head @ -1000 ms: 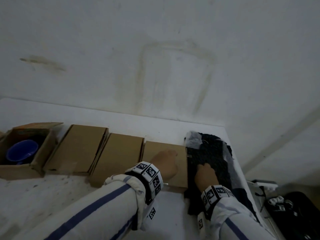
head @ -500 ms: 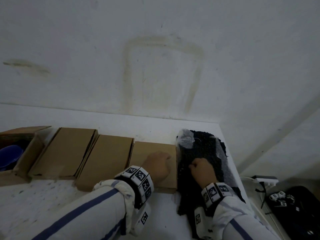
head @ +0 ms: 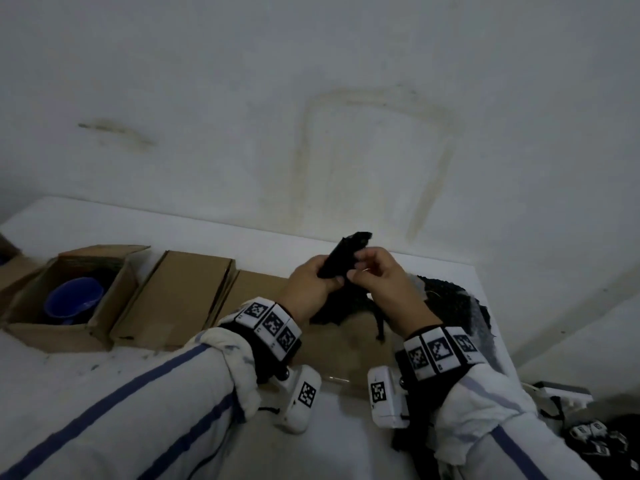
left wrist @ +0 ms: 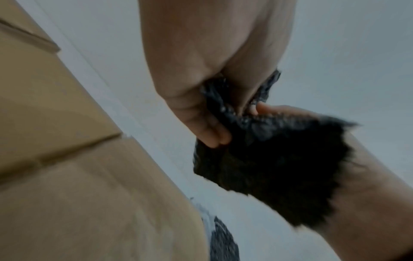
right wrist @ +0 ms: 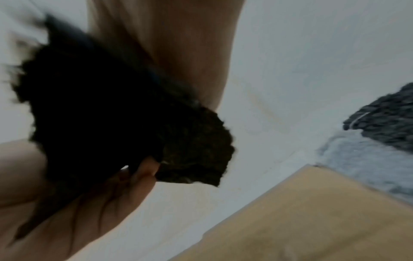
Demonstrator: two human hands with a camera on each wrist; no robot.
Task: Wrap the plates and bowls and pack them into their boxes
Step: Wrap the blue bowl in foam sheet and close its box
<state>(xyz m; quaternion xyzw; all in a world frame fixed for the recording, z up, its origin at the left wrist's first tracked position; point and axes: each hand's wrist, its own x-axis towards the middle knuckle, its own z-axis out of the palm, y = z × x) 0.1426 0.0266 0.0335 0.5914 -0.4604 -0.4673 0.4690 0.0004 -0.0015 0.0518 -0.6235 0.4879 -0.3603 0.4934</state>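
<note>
A: What are the hands doing now?

B: Both are holding a black wrapping sheet [head: 341,261] up in the air above the closed cardboard box [head: 349,344] at the right end of the bench [head: 114,220]. A second ago they were lying low, the left on that box and the right on the dark pile of wrapping sheets [head: 453,299] at the right edge.

A: How are they gripping it?

B: The left hand [head: 310,289] is curling round the sheet's lower part; the right hand [head: 379,275] is pinching its edge between thumb and fingertips (the wrist views are blurry, but they agree).

A: So a sheet has come off the pile?

B: It seems so, and they appear to be separating or unfolding it. That suggests the next wrap is just starting.

A: And the crockery?

B: A blue bowl [head: 74,299] is sitting unwrapped in the open box [head: 52,332] towards the left end. Two more closed boxes [head: 173,299] are lying between it and the hands. No plates are showing.
</note>
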